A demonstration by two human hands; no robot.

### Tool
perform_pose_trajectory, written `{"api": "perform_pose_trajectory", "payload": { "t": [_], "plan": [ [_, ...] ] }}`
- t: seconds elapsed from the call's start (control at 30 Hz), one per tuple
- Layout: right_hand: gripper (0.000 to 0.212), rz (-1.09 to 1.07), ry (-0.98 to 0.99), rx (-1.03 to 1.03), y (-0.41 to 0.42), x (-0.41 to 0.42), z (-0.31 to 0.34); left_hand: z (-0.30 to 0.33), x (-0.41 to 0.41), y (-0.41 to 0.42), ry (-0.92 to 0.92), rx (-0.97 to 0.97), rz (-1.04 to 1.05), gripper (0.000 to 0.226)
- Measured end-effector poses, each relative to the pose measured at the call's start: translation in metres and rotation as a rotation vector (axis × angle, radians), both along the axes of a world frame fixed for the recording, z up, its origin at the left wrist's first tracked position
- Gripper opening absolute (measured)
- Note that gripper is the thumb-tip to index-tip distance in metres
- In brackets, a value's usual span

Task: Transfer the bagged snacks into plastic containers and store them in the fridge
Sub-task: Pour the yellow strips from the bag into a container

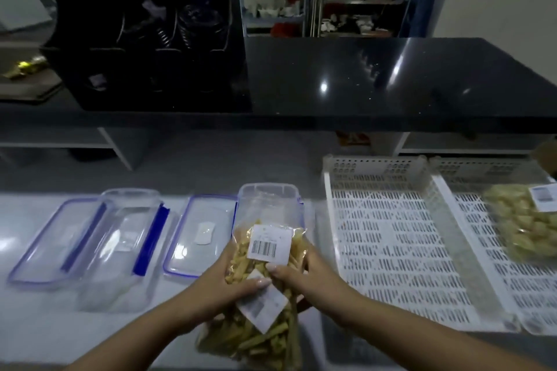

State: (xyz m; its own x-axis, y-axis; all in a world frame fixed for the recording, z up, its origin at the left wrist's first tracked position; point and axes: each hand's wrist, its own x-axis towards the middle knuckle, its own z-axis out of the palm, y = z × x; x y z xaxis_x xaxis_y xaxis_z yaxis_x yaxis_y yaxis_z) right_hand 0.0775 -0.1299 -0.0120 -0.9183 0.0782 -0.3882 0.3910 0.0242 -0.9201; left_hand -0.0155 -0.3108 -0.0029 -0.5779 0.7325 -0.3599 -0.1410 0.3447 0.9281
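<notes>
Lower centre: two clear bags of yellow snack sticks (265,280), overlapping, gripped by left hand (238,283) and right hand (297,272). Behind, one clear plastic container (268,193), mostly hidden. Third bag of pale snacks (524,226), cut off right, in white slotted basket (497,178).

- Two hands, left hand (232,277) and right hand (298,274), are showing.
- Three snack bags are showing: upper bag (268,238), lower bag (256,337), third bag (524,220).
- Two clear containers are sitting out: left container (120,250), right container (268,193).
- Two lids are lying flat: left lid (51,244), right lid (199,235).
- Two white baskets are standing side by side: near basket (391,235), far basket (488,172).
</notes>
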Motion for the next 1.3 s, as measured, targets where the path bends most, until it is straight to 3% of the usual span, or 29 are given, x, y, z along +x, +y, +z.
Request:
{"api": "perform_pose_trajectory", "payload": {
  "t": [0.33,0.67,1.07,1.3],
  "plan": [
    [0.039,-0.071,-0.154,0.059,-0.005,-0.028,0.000,-0.001,-0.018,0.003,-0.220,-0.036,0.047,0.042],
    [0.047,-0.058,-0.341,-0.034,0.004,-0.053,-0.003,0.010,-0.038,0.009,-0.432,-0.195,0.085,0.051],
    [0.048,-0.075,-0.301,-0.060,0.007,-0.066,-0.001,0.019,-0.054,0.018,-0.501,-0.220,0.068,0.048],
    [0.070,-0.086,-0.237,-0.087,0.012,-0.079,0.004,0.028,-0.063,0.022,-0.524,-0.179,0.072,0.044]
  ]
}}
